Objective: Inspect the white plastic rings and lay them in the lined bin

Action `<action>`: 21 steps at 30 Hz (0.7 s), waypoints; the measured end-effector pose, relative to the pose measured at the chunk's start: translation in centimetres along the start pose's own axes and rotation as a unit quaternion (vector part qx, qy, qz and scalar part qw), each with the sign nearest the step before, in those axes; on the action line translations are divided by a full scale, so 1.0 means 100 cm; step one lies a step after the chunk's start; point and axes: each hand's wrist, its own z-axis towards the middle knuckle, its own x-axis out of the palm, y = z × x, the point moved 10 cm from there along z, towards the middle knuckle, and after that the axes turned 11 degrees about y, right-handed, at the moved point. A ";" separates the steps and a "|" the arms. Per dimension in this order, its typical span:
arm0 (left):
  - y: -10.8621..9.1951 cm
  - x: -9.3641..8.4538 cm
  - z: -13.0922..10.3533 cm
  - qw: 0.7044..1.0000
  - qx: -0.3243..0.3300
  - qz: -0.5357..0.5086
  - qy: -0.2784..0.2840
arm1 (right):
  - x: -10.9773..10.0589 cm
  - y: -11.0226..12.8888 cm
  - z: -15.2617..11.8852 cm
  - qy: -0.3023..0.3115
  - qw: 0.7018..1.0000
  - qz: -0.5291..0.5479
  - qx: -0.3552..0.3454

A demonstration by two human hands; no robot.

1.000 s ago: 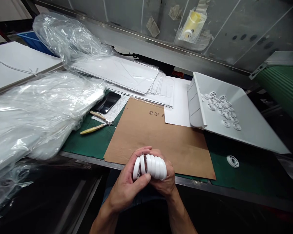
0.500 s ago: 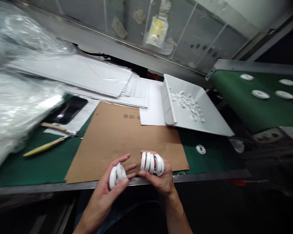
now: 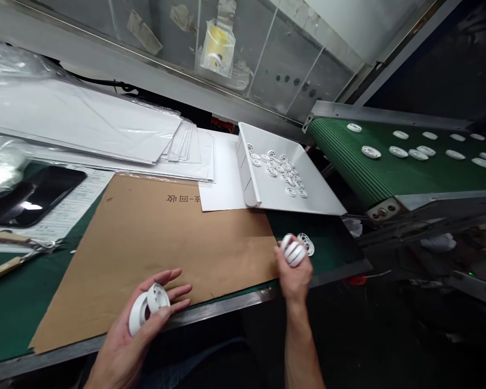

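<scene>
My left hand, palm up over the front edge of the cardboard, holds two white rings under its thumb, with the other fingers spread. My right hand is at the cardboard's right edge, wrapped round several white rings held in a row. Just beyond it, more white ring parts lie on the green mat, partly hidden by the fingers. The brown cardboard sheet lies flat between my hands.
A white tray with several small white rings stands behind the cardboard. At the right, a green conveyor belt carries white rings. Paper sheets, a black phone and pliers are at the left.
My hands have moved apart. The right one went right to the ring parts on the green mat, and fewer rings show in it. The view has shifted to the right.
</scene>
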 end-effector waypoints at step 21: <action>0.015 0.007 -0.013 0.996 0.056 -0.018 0.073 | 0.163 0.144 -0.121 0.469 0.762 0.444 0.054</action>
